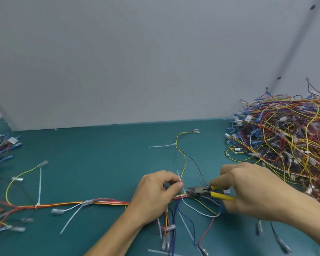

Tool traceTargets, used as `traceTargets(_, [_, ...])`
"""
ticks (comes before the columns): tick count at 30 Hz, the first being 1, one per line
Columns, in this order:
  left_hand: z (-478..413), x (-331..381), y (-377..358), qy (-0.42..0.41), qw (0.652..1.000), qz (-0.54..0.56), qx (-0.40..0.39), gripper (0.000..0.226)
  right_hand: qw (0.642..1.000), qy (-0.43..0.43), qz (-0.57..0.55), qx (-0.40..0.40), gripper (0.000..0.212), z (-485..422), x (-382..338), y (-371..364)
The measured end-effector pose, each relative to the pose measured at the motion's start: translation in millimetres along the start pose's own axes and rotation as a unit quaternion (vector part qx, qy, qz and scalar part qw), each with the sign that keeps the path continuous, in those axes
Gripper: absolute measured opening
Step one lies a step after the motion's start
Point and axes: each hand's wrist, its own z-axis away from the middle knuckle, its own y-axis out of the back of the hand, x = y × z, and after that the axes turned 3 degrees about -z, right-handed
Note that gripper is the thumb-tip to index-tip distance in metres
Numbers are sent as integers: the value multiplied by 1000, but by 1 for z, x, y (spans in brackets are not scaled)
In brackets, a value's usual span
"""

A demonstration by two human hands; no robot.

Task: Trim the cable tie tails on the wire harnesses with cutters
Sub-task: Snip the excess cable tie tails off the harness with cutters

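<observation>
Head view. The harness being worked on lay flat on the green desk, its red, orange and white wires running left to right under the left hand. That hand's thumb and forefinger pinched an upright white tie tail just above the bundle. The right hand was curled round the yellow handles of the cutters, whose nose sat at the foot of that tail, next to the wires. Could not tell whether the blades were apart or closed.

Untrimmed tails also showed at the far left, lower left and further back. A big heap of harnesses sat at the right and a smaller lot at the left edge.

Judgement: the tail is light, thin, springy plastic, and likely to flick away when cut, so pinching it high near its free end seems sound. The wires are soft and limp, and their insulation is easily nicked, so the blades should close on the tie alone, close to its head.
</observation>
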Motion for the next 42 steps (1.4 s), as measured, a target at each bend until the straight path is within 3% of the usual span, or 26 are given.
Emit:
traceTargets(13, [0,3,2,-5,1000,-8,1,16,1000,19,3,-15,45,-3,2,0])
traceTargets(29, [0,5,0,-11,1000,0,12,17,994,67,87,-13,39,-10,10,-9])
traceTargets(34, [-4,4,7,34,994,102,31,14,997,44,69,-3,34,-7,8,-12])
traceTargets(37, [-7,6,18,55,973,210,83,20,998,16,41,33,33,-4,9,-1])
traceTargets(39, [-9,8,30,57,940,316,113,17,997,0,29,71,36,-1,9,10])
traceTargets(42, [-10,11,47,56,866,487,98,15,993,1,13,115,36,5,0,25])
